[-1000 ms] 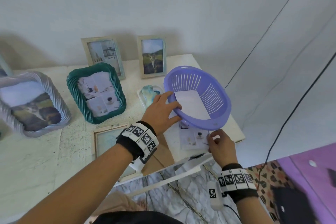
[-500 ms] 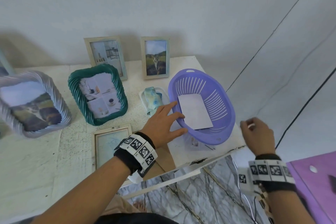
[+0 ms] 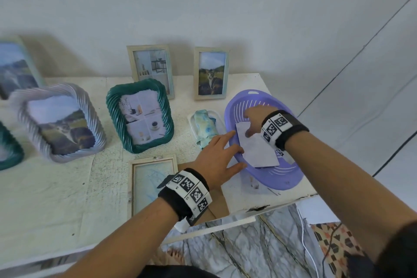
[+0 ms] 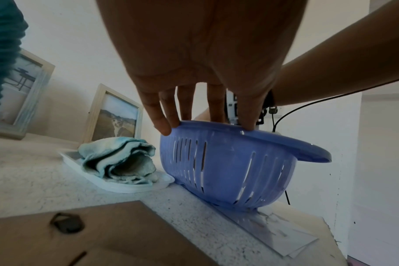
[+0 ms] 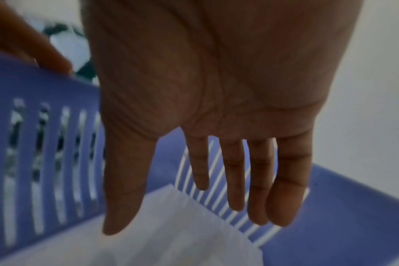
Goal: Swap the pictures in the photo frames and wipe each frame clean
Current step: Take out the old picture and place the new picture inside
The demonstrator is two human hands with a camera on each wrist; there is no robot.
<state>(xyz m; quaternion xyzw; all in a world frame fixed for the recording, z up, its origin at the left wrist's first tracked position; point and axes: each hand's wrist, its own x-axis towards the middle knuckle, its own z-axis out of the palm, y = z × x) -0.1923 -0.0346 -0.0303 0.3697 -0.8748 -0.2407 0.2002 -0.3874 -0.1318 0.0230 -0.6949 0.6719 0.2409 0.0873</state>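
A purple slotted basket (image 3: 283, 179) stands at the table's right front corner, with a white picture sheet (image 3: 259, 153) lying in it. My left hand (image 3: 233, 151) rests on the basket's near-left rim (image 4: 228, 162) with straight fingers, some reaching over the rim. Inside the basket my right hand (image 3: 250, 119) is open above the sheet (image 5: 159, 234), fingers straight, thumb tip at the paper. An empty wooden frame (image 3: 151, 178) lies flat in front of me beside its brown backing board (image 4: 80, 234). Loose pictures (image 4: 280, 239) stick out from under the basket.
A folded blue-green cloth (image 3: 205, 126) lies on a white tray (image 4: 125, 189) left of the basket. Green (image 3: 140, 117) and pale ribbed frames (image 3: 58, 119) lean mid-table. Two wooden frames (image 3: 152, 67) (image 3: 212, 73) stand against the wall. The table edge (image 3: 282, 204) is just behind the basket.
My right hand has left the table's front edge, swung out to the right and come down into the basket. The basket, tilted up before, now sits lower under my left hand.
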